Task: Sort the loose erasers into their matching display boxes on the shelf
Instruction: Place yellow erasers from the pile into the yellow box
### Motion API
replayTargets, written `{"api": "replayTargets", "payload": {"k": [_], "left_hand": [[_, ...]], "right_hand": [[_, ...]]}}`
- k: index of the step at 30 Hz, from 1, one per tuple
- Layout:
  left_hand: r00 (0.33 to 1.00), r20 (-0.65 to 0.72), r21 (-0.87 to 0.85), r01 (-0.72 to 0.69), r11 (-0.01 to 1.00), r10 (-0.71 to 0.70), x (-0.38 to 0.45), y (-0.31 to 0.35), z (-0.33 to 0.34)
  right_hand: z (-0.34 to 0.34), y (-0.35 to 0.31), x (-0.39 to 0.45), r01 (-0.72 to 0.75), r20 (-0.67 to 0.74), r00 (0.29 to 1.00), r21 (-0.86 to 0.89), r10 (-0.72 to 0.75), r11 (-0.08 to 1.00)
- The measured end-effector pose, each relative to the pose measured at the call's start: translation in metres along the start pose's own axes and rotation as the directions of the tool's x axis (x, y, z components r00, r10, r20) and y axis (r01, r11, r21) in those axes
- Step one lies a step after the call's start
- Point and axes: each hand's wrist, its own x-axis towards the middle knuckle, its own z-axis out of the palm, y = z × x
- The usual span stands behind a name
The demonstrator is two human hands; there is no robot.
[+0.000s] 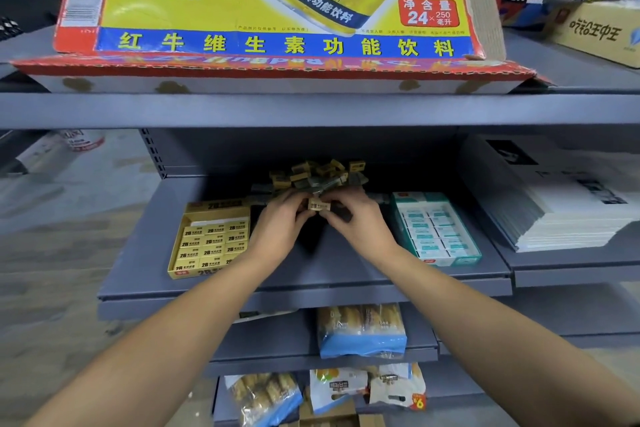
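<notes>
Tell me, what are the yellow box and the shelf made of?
The yellow box looks like thin printed cardboard: folded walls, matte print. The shelf looks like grey painted metal: smooth sheet with a bent front lip, though the blur leaves it unsure.

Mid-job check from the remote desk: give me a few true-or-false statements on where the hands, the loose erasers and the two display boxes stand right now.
1. Both hands hold one small yellow-sleeved eraser between them. True: the left hand and right hand pinch it together.
2. The yellow cardboard display box sits right of the hands. False: it sits to their left.
3. The teal-and-white display box is empty. False: rows of teal-labelled erasers fill it.
4. A pile of loose erasers lies at the back of the grey metal shelf, behind the hands. True.
5. The pile lies inside the yellow box. False: it lies on the shelf between the boxes.
</notes>
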Motion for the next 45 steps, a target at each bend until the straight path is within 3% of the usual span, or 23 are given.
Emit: {"api": "replayTargets", "payload": {"k": [3, 9, 19, 25, 37, 45], "left_hand": [[1.0, 0.001, 0.016, 0.019, 1.0, -0.019, -0.004, -0.008, -0.006], [0.997, -0.024, 0.061, 0.08, 0.995, -0.079, -0.021, -0.039, -0.037], [0.947, -0.153, 0.179, 0.308, 0.934, -0.283, -0.073, -0.103, -0.112], [0.901, -0.21, 0.183, 0.418, 0.89, -0.38, -0.097, -0.124, -0.138], [0.905, -0.196, 0.135, 0.406, 0.904, -0.377, -0.1, -0.147, -0.14], [0.91, -0.168, 0.107, 0.398, 0.911, -0.378, -0.096, -0.147, -0.132]], "right_hand": [[0.01, -0.003, 0.004, 0.178, 0.038, 0.984, -0.15, -0.174, 0.972], [0.047, -0.021, 0.019, 0.263, 0.105, 0.962, -0.086, -0.254, 0.961], [0.128, -0.066, 0.049, 0.249, 0.251, 0.935, 0.047, -0.252, 0.967], [0.166, -0.086, 0.064, 0.195, 0.326, 0.926, 0.021, -0.191, 0.981], [0.189, -0.088, 0.072, 0.201, 0.412, 0.897, -0.05, -0.163, 0.978], [0.193, -0.084, 0.072, 0.306, 0.432, 0.884, -0.249, -0.177, 0.919]]}}
